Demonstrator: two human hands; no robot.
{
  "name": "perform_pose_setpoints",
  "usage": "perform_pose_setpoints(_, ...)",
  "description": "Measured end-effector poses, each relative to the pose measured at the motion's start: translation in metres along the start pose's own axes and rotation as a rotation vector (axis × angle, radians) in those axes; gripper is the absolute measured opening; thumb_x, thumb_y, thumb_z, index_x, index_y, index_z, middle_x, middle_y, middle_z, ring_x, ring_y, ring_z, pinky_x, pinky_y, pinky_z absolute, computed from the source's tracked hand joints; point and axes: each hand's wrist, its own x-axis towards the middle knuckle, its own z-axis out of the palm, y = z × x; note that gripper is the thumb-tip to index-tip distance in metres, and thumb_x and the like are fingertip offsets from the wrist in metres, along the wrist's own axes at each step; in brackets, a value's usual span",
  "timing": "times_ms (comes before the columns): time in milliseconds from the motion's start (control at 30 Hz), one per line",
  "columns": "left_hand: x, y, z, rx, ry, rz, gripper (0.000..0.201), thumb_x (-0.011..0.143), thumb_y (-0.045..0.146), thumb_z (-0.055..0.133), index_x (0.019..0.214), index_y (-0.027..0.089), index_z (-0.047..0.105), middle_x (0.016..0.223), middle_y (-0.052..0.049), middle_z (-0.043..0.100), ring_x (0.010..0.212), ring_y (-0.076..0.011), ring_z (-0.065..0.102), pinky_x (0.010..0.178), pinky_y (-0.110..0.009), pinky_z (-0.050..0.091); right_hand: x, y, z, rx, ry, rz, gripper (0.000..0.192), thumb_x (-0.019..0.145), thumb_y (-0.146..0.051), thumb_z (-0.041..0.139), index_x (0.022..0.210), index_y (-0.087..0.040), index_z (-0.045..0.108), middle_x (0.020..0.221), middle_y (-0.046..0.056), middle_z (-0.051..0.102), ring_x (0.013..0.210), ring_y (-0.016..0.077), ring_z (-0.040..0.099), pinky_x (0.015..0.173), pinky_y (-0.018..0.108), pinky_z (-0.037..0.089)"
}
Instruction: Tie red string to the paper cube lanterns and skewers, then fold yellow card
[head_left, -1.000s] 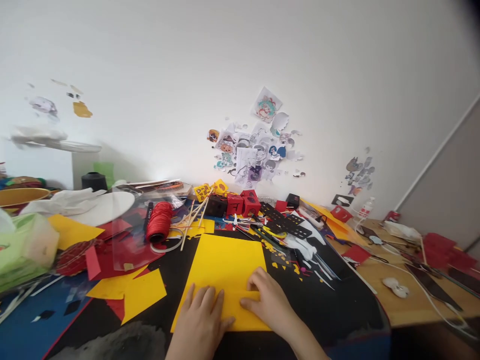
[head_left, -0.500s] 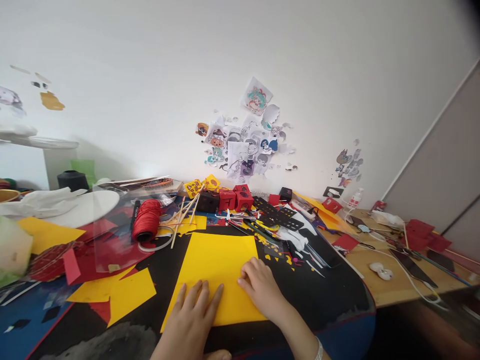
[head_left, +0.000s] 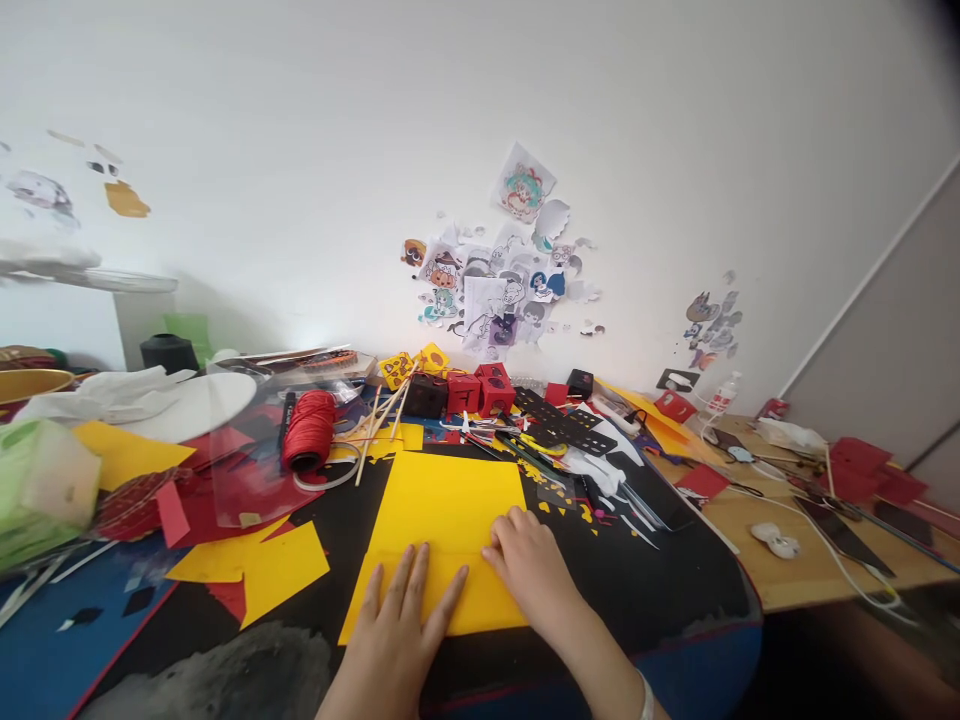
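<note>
A yellow sheet of paper [head_left: 450,500] lies on the black mat, with a faint crease line across it. My left hand [head_left: 401,620] rests palm down on the lower left of the sheet, fingers stretched out and spread. My right hand [head_left: 529,565] is on the sheet's right side, its fingers curled in and knuckles up, touching the paper near the crease. Whatever may be between those curled fingers is hidden. To the left lie yellow paper offcuts [head_left: 285,575].
A red thread spool [head_left: 309,430] and thin wooden sticks [head_left: 371,440] lie behind the sheet at left. Red paper cubes [head_left: 495,390] and a perforated black strip [head_left: 566,425] are at the back. Right of the mat, white cables [head_left: 832,530] cross a wooden table [head_left: 757,590].
The scene has shifted slightly right in view. A crease line now shows across the yellow paper between my hands. Both hands stay on the sheet, with little movement relative to it.
</note>
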Motion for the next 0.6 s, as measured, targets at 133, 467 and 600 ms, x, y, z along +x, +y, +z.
perform_pose_setpoints(133,0.002,-0.002,-0.001,-0.027,-0.004,0.014,0.104,0.04,0.058,0.074,0.132,0.026,0.037,0.143,-0.021,0.022,0.133,-0.0367,0.015,0.106,-0.056,0.014,0.0,-0.041,0.01,-0.073,0.165,0.097,0.014,0.08,-0.008,0.048,0.084,-0.018,0.058,0.087,0.011,0.058,0.086,0.0272,0.052,0.071,0.04,0.041)
perform_pose_setpoints(467,0.004,-0.005,0.002,-0.032,0.039,0.023,0.091,0.051,0.045,0.072,0.132,0.025,0.036,0.141,-0.021,0.025,0.131,-0.0375,0.018,0.105,-0.058,0.017,-0.007,-0.039,0.028,0.349,0.337,0.116,0.029,0.075,-0.001,0.04,0.095,-0.019,0.052,0.097,0.009,0.054,0.094,0.0242,0.05,0.082,0.043,0.042)
perform_pose_setpoints(600,0.004,-0.007,0.003,-0.029,0.068,0.052,0.092,0.05,0.05,0.071,0.132,0.025,0.037,0.14,-0.022,0.027,0.13,-0.0389,0.021,0.103,-0.059,0.02,0.002,-0.041,0.021,0.448,0.414,0.146,0.024,0.078,-0.005,0.041,0.094,-0.02,0.05,0.097,0.008,0.053,0.094,0.0237,0.049,0.081,0.042,0.042)
